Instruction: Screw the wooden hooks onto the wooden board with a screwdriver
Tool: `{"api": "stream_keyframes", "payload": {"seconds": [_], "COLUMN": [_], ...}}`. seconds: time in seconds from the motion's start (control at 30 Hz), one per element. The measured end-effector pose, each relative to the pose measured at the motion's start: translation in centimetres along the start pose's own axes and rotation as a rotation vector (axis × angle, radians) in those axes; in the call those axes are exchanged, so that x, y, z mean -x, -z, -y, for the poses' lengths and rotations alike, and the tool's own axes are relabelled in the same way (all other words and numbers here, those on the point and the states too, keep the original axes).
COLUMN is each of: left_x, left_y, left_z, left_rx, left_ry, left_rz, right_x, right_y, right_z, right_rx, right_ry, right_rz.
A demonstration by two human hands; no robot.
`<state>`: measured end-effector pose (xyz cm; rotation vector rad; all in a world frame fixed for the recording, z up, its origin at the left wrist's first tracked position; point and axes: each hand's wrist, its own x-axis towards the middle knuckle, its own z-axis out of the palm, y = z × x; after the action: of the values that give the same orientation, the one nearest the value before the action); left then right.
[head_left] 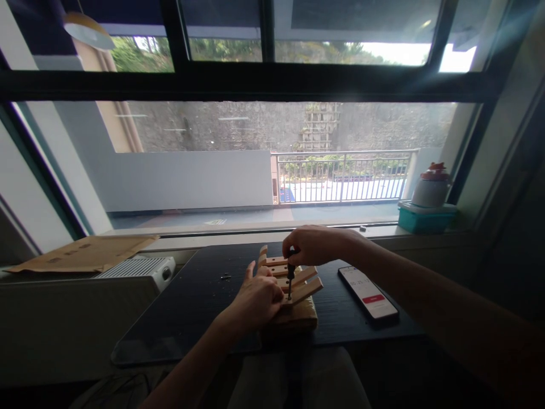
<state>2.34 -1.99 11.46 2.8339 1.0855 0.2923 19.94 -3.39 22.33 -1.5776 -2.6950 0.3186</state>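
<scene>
Gripping a screwdriver [290, 276], the right hand [313, 245] stands it on wooden slats [307, 290] the left hand [255, 299] clasps

Pale wooden slatted rack [303, 283] sits on a brown paper-wrapped block [298, 319] at the near edge of the dark flat desk [191, 307], approx. centre. Left hand [258, 298] lies on the rack's near-left side. Right hand [313, 244] is above & behind it, w/ a small black screwdriver [290, 278] upright, tip on a slat just right of the left hand. Black smartphone [368, 295] lies flat right of the rack, apart. Small metal screws [225, 277] lie left of it. Beyond the desk's left edge: white ribbed box [140, 270], flat brown cardboard sheet [85, 253] behind it. Far right, on the window sill: teal plastic box [426, 220] w/ white jar [431, 190] on top.
</scene>
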Motion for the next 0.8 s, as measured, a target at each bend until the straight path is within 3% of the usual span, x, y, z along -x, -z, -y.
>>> {"api": "stream_keyframes", "payload": {"seconds": [0.23, 0.57, 0.8], "left_x": [0.0, 0.0, 0.1], "left_y": [0.0, 0.0, 0.1], "left_z": [-0.1, 0.1, -0.1], "left_rx": [0.007, 0.007, 0.008], "left_ry": [0.006, -0.005, -0.003], "left_rz": [0.002, -0.005, -0.015], "right_x": [0.1, -1.0, -0.2], "right_y": [-0.2, -0.9, 0.1], "right_z": [0.4, -1.2, 0.2], "right_rx": [0.012, -0.024, 0.009], "right_ry": [0.011, -0.054, -0.037], "right_rz": [-0.020, -0.004, -0.006]}}
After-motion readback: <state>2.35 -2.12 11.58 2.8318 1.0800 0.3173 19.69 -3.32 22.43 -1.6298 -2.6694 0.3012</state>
